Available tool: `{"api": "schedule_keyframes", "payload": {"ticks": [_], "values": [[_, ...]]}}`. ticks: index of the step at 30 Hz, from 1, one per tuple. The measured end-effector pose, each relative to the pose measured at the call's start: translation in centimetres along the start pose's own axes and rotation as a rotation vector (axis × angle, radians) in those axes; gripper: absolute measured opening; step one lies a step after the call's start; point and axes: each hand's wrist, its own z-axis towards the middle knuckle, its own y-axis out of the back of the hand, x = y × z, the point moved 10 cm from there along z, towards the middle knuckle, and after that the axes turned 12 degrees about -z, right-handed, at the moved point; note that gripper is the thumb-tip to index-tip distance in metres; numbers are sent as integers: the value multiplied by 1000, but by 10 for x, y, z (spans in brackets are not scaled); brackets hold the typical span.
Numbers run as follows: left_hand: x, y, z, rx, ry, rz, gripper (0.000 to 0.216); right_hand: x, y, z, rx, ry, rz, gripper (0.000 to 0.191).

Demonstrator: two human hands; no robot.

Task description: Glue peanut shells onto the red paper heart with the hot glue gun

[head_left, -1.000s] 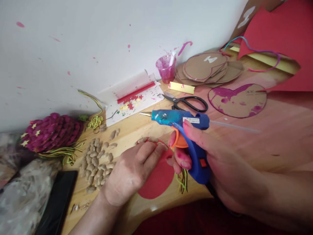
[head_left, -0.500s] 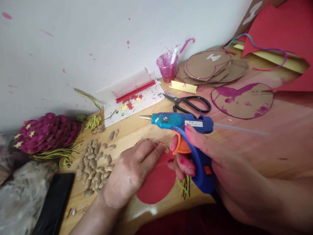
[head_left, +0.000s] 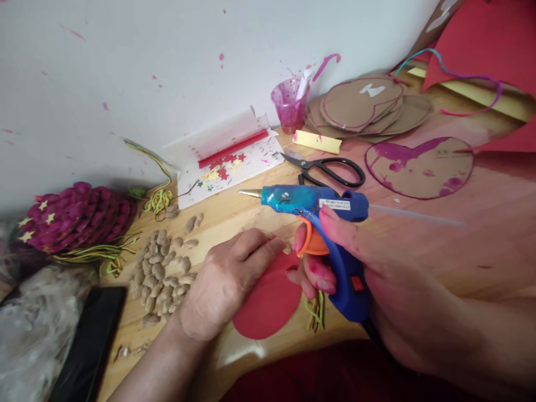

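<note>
Head view: my right hand (head_left: 377, 279) grips glue gun (head_left: 318, 209), finger on trigger, nozzle raised off table. My left hand (head_left: 226, 285) presses flat on red paper circle (head_left: 270, 301), holding nothing. Gluing step, I judge; next needs nozzle lowered to circle edge.

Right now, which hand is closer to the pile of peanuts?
Left. The left hand lies just right of the peanuts, pressing the red paper. The right hand, holding the glue gun, is farther right.

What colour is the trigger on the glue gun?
Orange. The head view shows the trigger under the blue glue gun in the right hand.
</note>
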Motion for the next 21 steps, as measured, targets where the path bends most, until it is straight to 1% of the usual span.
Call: {"api": "schedule_keyframes", "payload": {"ticks": [6, 11, 16, 18, 21], "values": [[0, 0, 1, -2, 4, -22, 28, 1, 0, -2, -10, 5, 4, 48], [5, 0, 1, 6, 47, -103, 27, 1, 0, -3, -16, 20, 36, 45], [15, 16, 1, -95, 150, -260, 26, -3, 0, -2, -18, -17, 74, 43], [20, 21, 1, -123, 194, -250, 24, -3, 0, -2, -23, -31, 61, 46], [22, 25, 1, -179, 215, -208, 22, -1, -1, -3, -25, -31, 50, 47]]}}
